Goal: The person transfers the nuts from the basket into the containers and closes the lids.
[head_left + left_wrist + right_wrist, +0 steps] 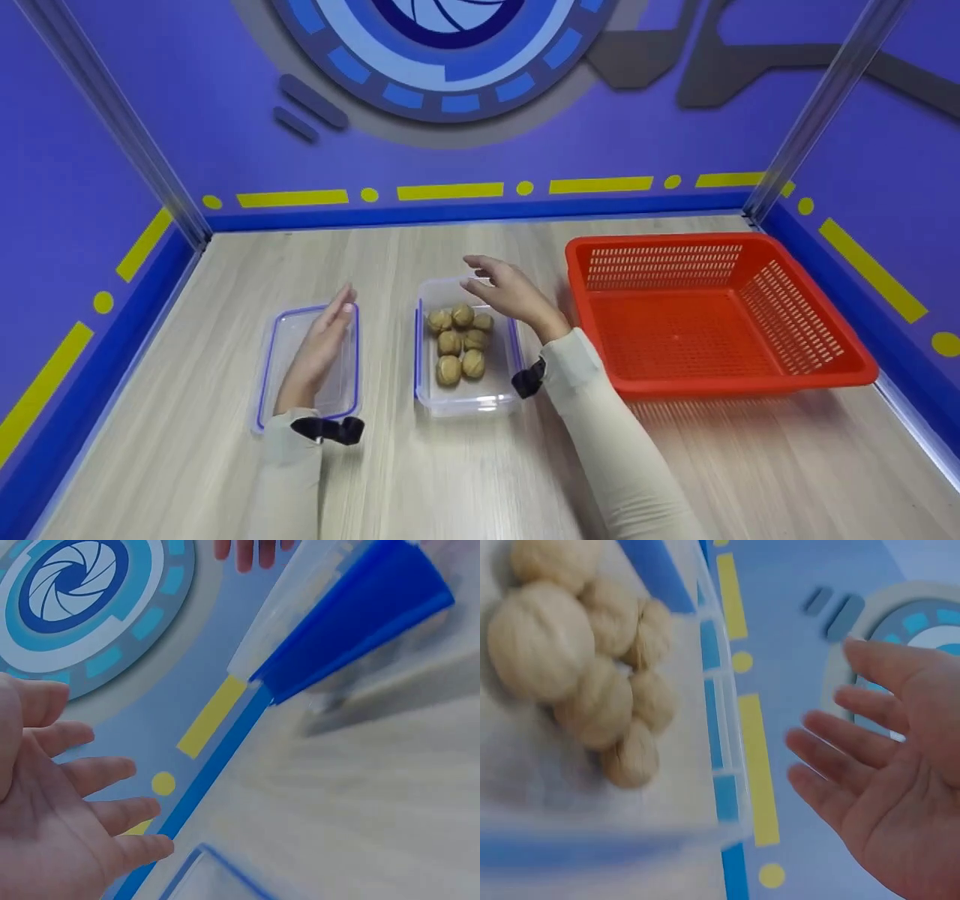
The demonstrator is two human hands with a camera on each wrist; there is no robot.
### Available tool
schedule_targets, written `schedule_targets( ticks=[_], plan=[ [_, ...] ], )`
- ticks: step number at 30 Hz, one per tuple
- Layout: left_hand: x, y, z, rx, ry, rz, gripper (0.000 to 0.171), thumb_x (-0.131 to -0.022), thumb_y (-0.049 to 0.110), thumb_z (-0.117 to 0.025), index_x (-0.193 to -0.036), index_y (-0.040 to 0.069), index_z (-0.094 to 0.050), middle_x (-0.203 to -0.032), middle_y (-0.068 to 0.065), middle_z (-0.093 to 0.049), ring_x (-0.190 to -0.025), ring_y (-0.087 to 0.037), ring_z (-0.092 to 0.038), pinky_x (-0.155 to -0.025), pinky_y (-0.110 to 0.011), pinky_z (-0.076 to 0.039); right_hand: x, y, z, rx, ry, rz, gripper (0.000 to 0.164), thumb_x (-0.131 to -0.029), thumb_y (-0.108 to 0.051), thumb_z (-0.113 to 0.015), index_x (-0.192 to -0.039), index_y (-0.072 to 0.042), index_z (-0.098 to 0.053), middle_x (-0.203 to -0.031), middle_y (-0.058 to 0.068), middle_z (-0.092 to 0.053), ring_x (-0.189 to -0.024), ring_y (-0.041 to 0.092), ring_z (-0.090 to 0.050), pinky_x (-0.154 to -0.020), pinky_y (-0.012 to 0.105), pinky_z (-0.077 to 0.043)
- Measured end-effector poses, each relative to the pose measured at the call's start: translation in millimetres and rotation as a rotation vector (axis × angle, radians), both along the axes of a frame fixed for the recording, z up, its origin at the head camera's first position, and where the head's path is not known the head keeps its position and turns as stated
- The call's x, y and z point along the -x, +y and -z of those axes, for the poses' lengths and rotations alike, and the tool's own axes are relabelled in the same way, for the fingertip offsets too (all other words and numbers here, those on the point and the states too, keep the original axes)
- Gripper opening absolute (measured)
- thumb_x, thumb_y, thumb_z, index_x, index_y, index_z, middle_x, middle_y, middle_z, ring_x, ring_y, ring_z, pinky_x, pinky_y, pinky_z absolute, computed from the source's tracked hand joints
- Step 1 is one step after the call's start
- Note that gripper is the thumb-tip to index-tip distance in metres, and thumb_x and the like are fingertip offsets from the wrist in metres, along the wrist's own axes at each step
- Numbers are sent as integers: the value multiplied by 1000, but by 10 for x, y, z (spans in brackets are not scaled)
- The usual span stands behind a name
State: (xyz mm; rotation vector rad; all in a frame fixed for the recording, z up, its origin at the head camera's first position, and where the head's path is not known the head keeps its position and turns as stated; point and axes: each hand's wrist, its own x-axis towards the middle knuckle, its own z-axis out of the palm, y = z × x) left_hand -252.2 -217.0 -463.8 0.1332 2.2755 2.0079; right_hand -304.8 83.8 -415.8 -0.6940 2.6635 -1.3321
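Several walnuts (450, 343) lie in a clear plastic food container (495, 386) with blue side clips, in the middle of the table. Above its far right corner is my right hand (514, 291), fingers spread and nothing in them; the right wrist view shows the bare palm and the walnuts (544, 641) beside it. To the left, a clear lid with a blue seal (279, 367) lies flat on the table. My left hand (319, 352) hovers over this lid, palm turned inward, holding nothing. In the left wrist view the container's blue clip (360, 622) appears close up.
A red plastic basket (682, 386) with slotted walls stands on the right, close by my right forearm. Blue panels with yellow markings (450, 191) enclose the wooden table (420, 480) at the back and both sides.
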Motion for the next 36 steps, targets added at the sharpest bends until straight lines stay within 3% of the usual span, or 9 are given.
schedule_targets(
  ticks=[7, 11, 15, 23, 30, 36],
  plan=[
    [-117, -306, -33, 88, 53, -117, 58, -106, 33, -25, -155, 14, -2, -163, -5, -7, -150, -22, -4, -124, -35, -5, -174, -256, 14, 290, -109, 113, 58, -101, -41, -43, -150, -12, -33, -153, 9, -39, -139, 25, -40, -117, 40, -32],
    [-156, -473, -14, 132, 47, -188, 58, -105, 37, -25, -155, 20, -2, -163, 0, -4, -150, -18, -2, -124, -32, -4, -279, -451, 5, 436, -228, 124, 60, -102, -44, -37, -153, -14, -25, -156, 9, -33, -142, 23, -35, -118, 37, -31],
    [-188, -648, 22, 165, 16, -256, 58, -105, 36, -28, -155, 19, -6, -163, -1, -4, -150, -19, -3, -124, -33, -5, -370, -667, 15, 565, -328, 115, 60, -103, -41, -34, -153, -12, -22, -156, 14, -30, -141, 27, -37, -116, 37, -34],
    [-279, -914, 117, 175, -73, -326, 56, -105, 31, -24, -155, 17, -4, -163, -2, -2, -150, -21, 0, -124, -35, -3, -585, -1093, 104, 679, -467, 120, 62, -103, -44, -34, -154, -12, -20, -158, 13, -27, -143, 26, -34, -118, 38, -30],
    [-307, -974, 175, 122, -166, -352, 58, -104, 33, -23, -156, 14, -3, -163, -6, -2, -149, -27, -7, -123, -41, -14, -772, -1428, 235, 802, -576, 157, 61, -103, -39, -34, -153, -7, -21, -158, 17, -24, -145, 31, -28, -119, 43, -26],
    [-308, -1006, 198, 143, -220, -351, 60, -104, 30, -23, -155, 10, 0, -162, -14, -3, -148, -32, -11, -123, -42, -15, -927, -1631, 450, 724, -622, 185, 61, -103, -39, -34, -153, -6, -21, -160, 14, -18, -148, 32, -16, -121, 49, -17]
  ],
)
